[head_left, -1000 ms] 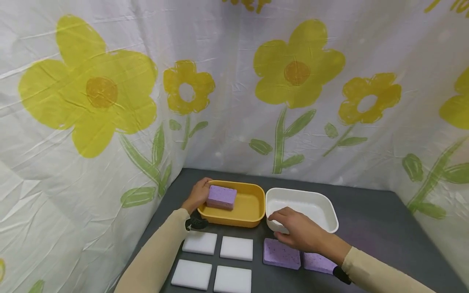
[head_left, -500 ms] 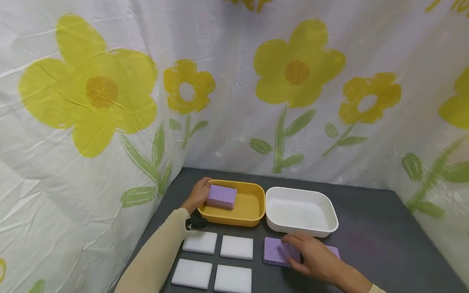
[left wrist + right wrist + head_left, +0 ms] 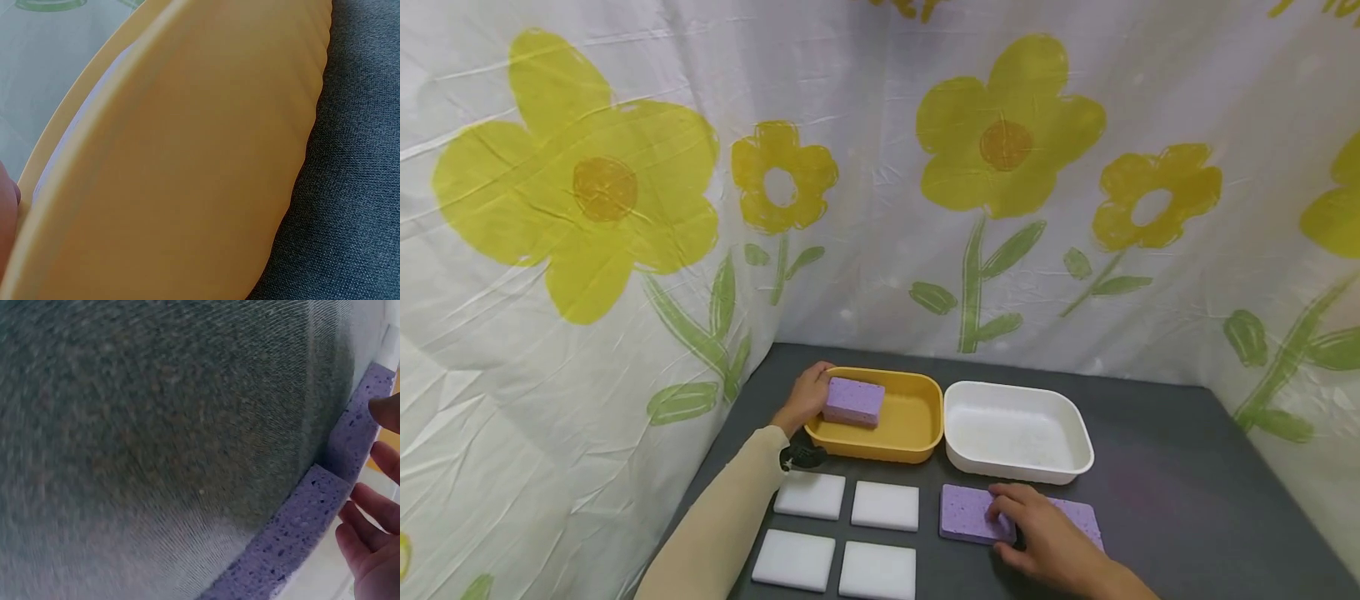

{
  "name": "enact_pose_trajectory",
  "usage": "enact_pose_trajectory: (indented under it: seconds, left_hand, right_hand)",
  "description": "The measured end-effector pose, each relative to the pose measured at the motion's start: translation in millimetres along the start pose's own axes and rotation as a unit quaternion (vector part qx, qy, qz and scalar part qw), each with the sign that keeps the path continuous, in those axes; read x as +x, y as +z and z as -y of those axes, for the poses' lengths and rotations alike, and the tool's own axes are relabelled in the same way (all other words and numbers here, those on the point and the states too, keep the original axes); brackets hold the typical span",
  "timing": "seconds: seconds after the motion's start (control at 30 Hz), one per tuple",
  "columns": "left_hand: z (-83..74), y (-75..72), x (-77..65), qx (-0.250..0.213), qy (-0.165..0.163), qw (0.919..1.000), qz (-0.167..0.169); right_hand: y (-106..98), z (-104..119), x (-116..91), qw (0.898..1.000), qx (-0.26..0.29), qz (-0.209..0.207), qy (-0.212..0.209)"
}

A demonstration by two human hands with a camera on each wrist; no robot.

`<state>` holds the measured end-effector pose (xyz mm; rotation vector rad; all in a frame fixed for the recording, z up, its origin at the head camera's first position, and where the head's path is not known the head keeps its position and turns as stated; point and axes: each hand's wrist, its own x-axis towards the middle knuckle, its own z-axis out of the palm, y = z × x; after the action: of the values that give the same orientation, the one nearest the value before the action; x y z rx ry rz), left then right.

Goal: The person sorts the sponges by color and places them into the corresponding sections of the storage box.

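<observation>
A: What's being worked?
B: Left purple sponge (image 3: pixel 966 510), flat on tabletop (image 3: pixel 1146 433). Right hand (image 3: pixel 1047 537) at its three o'clock end: fingers loosely bent over it, thumb parted, no firm grip seen. Second purple sponge (image 3: pixel 1081 521) at three.
A: Step?
B: Pickup, I judge. Next move calls for bringing thumb and fingers together.
A: Outward?
B: White tray (image 3: pixel 1018 429), one o'clock. Yellow tray (image 3: pixel 913 417), eleven, rim gripped by left hand (image 3: pixel 805 398), third purple sponge (image 3: pixel 853 402) inside. White pads (image 3: pixel 884 506), nine.
</observation>
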<state>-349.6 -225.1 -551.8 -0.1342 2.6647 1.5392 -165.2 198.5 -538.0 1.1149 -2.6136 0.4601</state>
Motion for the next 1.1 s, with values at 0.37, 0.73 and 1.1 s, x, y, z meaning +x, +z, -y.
enact_pose_trajectory:
  seconds: [0.37, 0.73, 1.1]
  left_hand:
    - [0.7, -0.4, 0.4, 0.005, 0.012, 0.9999, 0.005]
    - [0.2, -1.3, 0.0, 0.005, 0.009, 0.9999, 0.000]
    - [4.2, -0.3, 2.7, 0.001, 0.005, 1.0000, 0.002]
  right_hand:
    - [11.8, -1.5, -2.7, 0.999, 0.024, -0.032, 0.018]
    - [5.1, 6.0, -0.4, 0.998, 0.026, -0.049, 0.016]
    - [-24.5, 7.8, 9.4, 0.997, 0.007, -0.072, -0.025]
